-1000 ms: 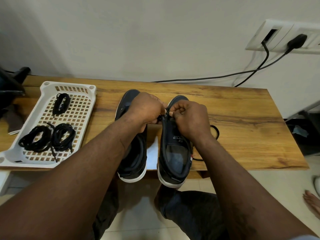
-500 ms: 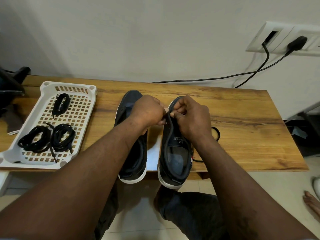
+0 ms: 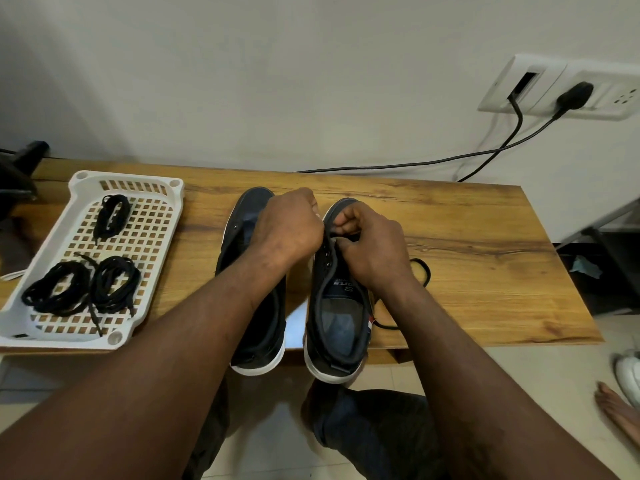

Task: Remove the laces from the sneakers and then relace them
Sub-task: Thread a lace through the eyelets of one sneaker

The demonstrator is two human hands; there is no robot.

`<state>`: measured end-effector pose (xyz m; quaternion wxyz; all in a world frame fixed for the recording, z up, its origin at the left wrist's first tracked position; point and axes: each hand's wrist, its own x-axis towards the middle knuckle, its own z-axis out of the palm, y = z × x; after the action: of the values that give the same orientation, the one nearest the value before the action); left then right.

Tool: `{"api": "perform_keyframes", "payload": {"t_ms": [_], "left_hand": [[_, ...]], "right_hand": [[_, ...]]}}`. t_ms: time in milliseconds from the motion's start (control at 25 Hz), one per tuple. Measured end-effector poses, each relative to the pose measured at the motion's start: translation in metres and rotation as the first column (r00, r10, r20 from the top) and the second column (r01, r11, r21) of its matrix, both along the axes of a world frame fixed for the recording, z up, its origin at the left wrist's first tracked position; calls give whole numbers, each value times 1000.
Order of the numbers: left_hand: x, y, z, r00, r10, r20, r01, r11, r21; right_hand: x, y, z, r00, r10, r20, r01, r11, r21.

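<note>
Tray, white, perforated, is set at the left end of the table. Three coiled black lace bundles are held in it: one small bundle towards the far end, two bigger bundles side by side near the front. Nothing else can be made out in the tray.

Two dark sneakers with white soles are placed mid-table, toes to the wall, heels over the near edge. The left sneaker is partly hidden by the forearm. The right sneaker is worked on at the eyelets near the toe.

Left hand: fingers curled, pressed to the left eyelet row of the right sneaker; the fingertips are hidden, so what is gripped cannot be told. Right hand: fingers curled, loose lace pinched between thumb and forefinger over the eyelets. The rest of that lace is looped on the table just right of the sneaker.

The table is wood-grain and pushed to a plain pale wall. A switch plate is mounted upper right, with two black cables run from it behind the table. A dark object is seen at the left edge. The floor is tiled; a bare foot and a white shoe are seen lower right.
</note>
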<state>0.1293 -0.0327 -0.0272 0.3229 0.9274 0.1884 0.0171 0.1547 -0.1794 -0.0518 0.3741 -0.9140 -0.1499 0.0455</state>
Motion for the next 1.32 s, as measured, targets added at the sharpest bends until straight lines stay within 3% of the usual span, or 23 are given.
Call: {"api": "perform_keyframes", "payload": {"t_ms": [120,240,400,560,640,680,760,800,880,1000,1200,1320], "left_hand": [[-1,3,3,999,-1,43,-2,999,53],[0,4,9,995,25,92,-26,1000,9],[1,10,15,971,170,166,-126,961,-246],[1,10,32,936,247,250,-41,782,-622],[1,9,32,956,214,201,-19,728,-685],[1,10,29,977,153,150,-25,776,-630],[-1,13,20,997,-76,-7,71,957,-280],[-2,13,14,982,-163,-91,153,982,-106],[-4,11,8,957,-234,-172,247,967,59],[-5,6,8,954,-250,-166,282,936,211],[-3,9,12,960,-225,-165,258,942,213],[-1,15,17,987,-107,-120,95,990,-108]], "right_hand": [[0,1,0,1000,17,-22,-17,1000,3],[0,3,-3,999,36,11,-36,999,-33],[1,3,-12,997,37,75,-30,995,-91],[7,1,-10,999,30,20,-28,996,-89],[6,1,-7,999,40,-6,-41,994,-97],[5,1,-5,999,41,-9,-41,995,-93],[4,0,0,1000,26,11,-26,998,-64],[5,-2,3,1000,16,25,-15,998,-61],[7,-6,10,1000,-4,12,5,995,-97],[8,-14,18,995,8,-96,-22,988,-150],[5,-16,21,990,-15,-139,-9,985,-171],[2,-11,18,994,-29,-103,8,980,-200]]}}
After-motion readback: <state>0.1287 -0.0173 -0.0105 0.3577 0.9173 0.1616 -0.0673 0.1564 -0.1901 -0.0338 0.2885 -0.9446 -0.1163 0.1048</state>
